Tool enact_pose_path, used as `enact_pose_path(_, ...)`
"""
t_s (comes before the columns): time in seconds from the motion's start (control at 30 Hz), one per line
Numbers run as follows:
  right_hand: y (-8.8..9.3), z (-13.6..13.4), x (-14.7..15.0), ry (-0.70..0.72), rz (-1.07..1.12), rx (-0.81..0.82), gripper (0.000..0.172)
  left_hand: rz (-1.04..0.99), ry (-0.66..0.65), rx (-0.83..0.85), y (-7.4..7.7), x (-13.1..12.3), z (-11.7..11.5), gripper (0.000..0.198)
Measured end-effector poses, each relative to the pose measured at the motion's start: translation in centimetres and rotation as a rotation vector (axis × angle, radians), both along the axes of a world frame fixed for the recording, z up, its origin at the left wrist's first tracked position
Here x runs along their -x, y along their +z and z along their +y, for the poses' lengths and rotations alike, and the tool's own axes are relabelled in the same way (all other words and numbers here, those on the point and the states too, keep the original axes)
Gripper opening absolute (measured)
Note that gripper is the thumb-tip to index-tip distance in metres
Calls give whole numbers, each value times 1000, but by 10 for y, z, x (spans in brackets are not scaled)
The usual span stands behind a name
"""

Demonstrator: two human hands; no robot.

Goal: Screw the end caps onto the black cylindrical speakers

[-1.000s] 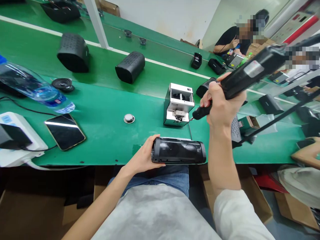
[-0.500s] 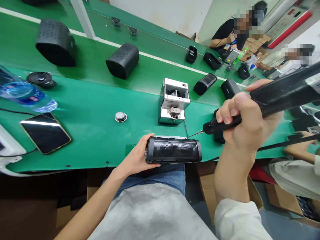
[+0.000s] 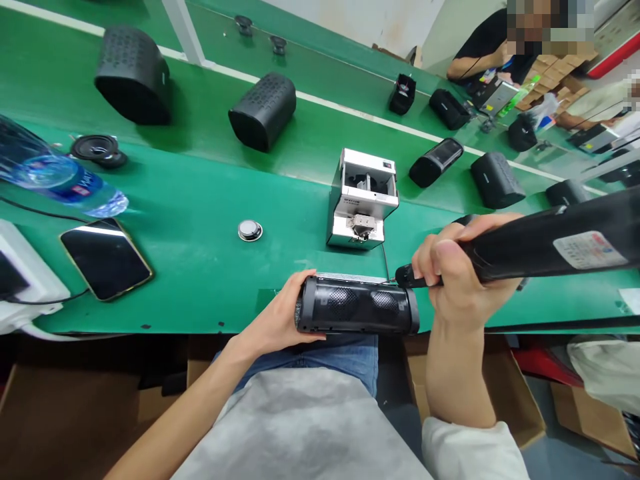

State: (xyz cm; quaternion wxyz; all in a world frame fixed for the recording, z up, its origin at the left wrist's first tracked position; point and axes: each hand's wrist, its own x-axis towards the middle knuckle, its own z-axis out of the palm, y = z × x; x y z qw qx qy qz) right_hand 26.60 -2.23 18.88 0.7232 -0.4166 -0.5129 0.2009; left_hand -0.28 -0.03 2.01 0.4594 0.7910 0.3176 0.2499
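Observation:
Near the table's front edge, my left hand (image 3: 283,315) grips the left end of a black speaker housing (image 3: 360,308), whose front shows two perforated round patches. Wrapped around a black electric screwdriver (image 3: 545,241) is my right hand (image 3: 463,267). The screwdriver's nose points left, at the upper right edge of the housing; whether its bit touches the housing I cannot tell. Behind the housing stands a white screw feeder (image 3: 364,200) with an open top tray. A small round silver-rimmed part (image 3: 249,231) lies on the green mat to its left.
At left are a phone (image 3: 107,259), a water bottle (image 3: 65,177), a speaker driver (image 3: 97,150) and a white power strip (image 3: 30,273). Speaker cases (image 3: 263,110) stand along the back and right. A co-worker (image 3: 493,50) sits across at the far right. Cardboard boxes (image 3: 505,393) are below the table.
My right hand has brought the screwdriver left and down, its tip now close against the housing's upper right edge. The view has shifted slightly; my left hand still holds the housing.

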Motion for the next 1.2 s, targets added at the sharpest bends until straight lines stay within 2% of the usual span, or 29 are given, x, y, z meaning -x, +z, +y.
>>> enact_pose_path(0.2, 1, 4, 1, 56, 11, 9, 25, -17, -13, 20, 0, 0, 1, 118)
enact_pose_path(0.43, -3, 6, 0, 36, 12, 30, 27, -31, -21, 1, -2, -1, 2, 122)
enact_pose_path(0.5, 4, 6, -2, 83, -27, 68, 24, -34, -25, -10, -1, -2, 2, 122)
enact_pose_path(0.6, 25, 9, -5, 128, -73, 66, 23, -39, -30, -34, -1, -2, 2, 122)
enact_pose_path(0.7, 48, 25, -2, -26, -27, -99, 21, -48, -27, -49, -3, -2, 1, 124)
enact_pose_path(0.77, 53, 45, 2, -123, 10, -228, 19, -56, -22, -50, -4, -2, 2, 124)
enact_pose_path(0.87, 45, 80, 9, -178, 8, -302, 19, -62, -18, -43, -5, -2, 2, 124)
enact_pose_path(1.0, 27, 109, 12, -202, -22, -214, 22, -62, -20, -35, -5, -3, 2, 124)
enact_pose_path(1.1, 21, 112, 11, -205, -41, -152, 26, -52, -22, -38, -3, -2, 2, 123)
enact_pose_path(1.2, 21, 100, 8, -174, -38, -98, 28, -38, -20, -37, -1, -2, 2, 122)
